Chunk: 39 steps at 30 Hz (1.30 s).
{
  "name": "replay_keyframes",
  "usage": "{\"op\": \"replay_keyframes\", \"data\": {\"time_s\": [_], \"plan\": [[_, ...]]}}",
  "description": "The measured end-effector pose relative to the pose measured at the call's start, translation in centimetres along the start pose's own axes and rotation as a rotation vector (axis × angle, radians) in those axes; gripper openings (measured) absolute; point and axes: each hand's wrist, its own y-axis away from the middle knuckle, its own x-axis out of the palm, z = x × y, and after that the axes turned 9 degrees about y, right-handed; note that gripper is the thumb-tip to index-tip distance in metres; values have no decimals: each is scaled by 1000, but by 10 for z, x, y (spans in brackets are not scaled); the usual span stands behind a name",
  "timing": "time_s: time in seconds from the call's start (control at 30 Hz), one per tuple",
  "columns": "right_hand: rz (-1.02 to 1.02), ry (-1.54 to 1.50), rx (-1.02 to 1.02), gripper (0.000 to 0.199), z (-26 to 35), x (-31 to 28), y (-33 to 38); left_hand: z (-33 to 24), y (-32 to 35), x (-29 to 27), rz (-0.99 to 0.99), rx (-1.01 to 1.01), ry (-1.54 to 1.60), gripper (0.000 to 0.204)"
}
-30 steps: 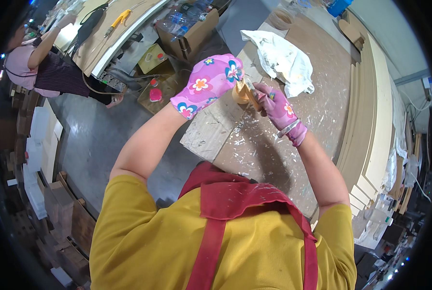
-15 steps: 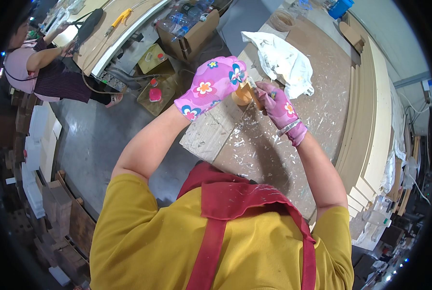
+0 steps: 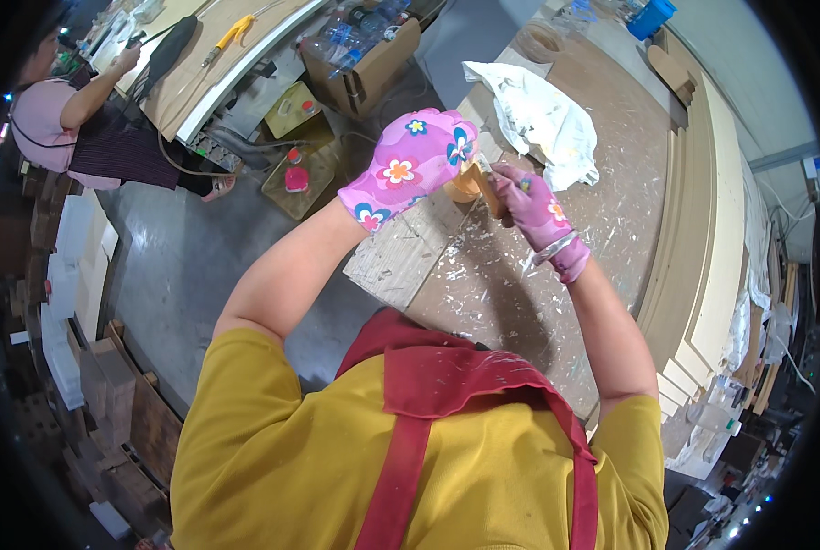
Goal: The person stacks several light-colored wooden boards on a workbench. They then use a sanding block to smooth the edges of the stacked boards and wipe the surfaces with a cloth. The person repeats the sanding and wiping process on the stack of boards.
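Observation:
My left hand, in a pink flowered glove, is closed over the table's left part. Its curled fingers hide what they hold. Beside it, my right hand wears a matching glove with a pale band at the wrist. It grips a narrow brown tool with a wood-like handle; its pale upper end comes close to the left fingers, and whether they touch is unclear. Just below the left hand sits a small round orange-tan object, partly covered. A crumpled white cloth lies beyond my right hand.
The worktable is speckled with white flecks. Stacked pale boards line its right side. Left of it stand an open carton of bottles and a yellow-green can. A co-worker sits at another bench at the far left.
Both my hands have shifted very slightly right and toward me, with the brown tool still in the right. The co-worker's arm has risen from the dark item on the bench.

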Motion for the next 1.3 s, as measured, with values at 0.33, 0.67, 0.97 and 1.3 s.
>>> {"op": "replay_keyframes", "data": {"time_s": [0.33, 0.67, 0.97, 1.3], "plan": [[-114, 52, -60, 43, -6, -9, 5, 27, 8, 16, 98, -262, 283, 16], [-135, 1061, -423, 40, 8, -28, 24, 38, 9, 34, 107, -347, 402, 14], [-166, 677, -383, 42, -24, -34, 28, 37, 8, 31, 120, -390, 409, 17], [-73, -290, 19, 42, -40, -16, 10, 41, 9, 37, 111, -420, 512, 6]]}}
